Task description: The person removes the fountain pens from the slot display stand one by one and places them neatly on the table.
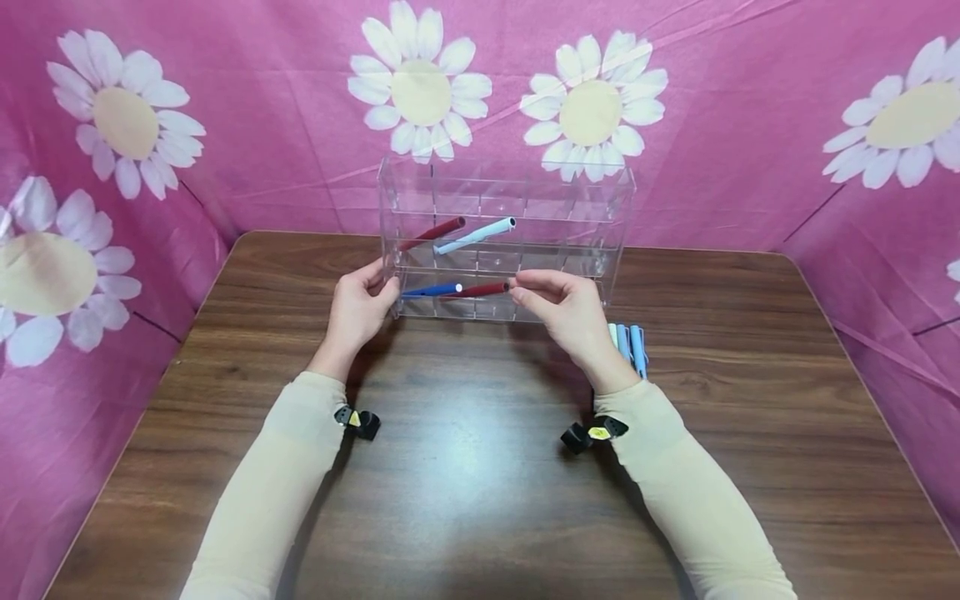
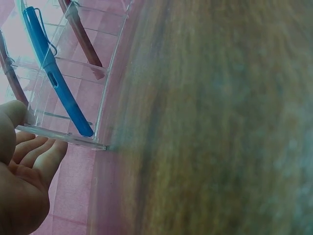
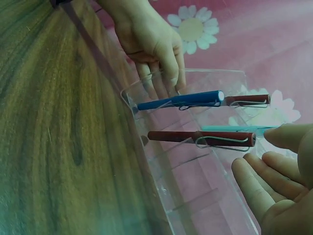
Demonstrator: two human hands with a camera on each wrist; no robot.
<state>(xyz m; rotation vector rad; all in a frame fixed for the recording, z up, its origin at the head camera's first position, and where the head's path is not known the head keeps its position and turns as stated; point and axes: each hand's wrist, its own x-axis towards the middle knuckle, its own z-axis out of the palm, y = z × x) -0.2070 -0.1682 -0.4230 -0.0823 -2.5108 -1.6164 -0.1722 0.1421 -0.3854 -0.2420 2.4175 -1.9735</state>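
Observation:
A clear plastic rack with compartments (image 1: 498,187) stands at the back of the table. My left hand (image 1: 362,308) grips its left side wall, thumb on one face and fingers on the other, as the left wrist view shows. A blue pen (image 2: 56,81) with a wire clip lies slanted in the lower row by that wall. Beside it is a dark red pen (image 3: 195,138), its capped end sticking out toward my right hand (image 1: 566,308). The right fingers and thumb (image 3: 288,137) are spread apart just off that cap. Higher up sit another dark red pen (image 1: 433,233) and a light blue pen (image 1: 476,237).
Several pens in light green and blue (image 1: 628,346) lie on the wooden table (image 1: 465,467), partly hidden behind my right wrist. A pink cloth with white daisies (image 1: 285,92) hangs right behind the rack and along both sides.

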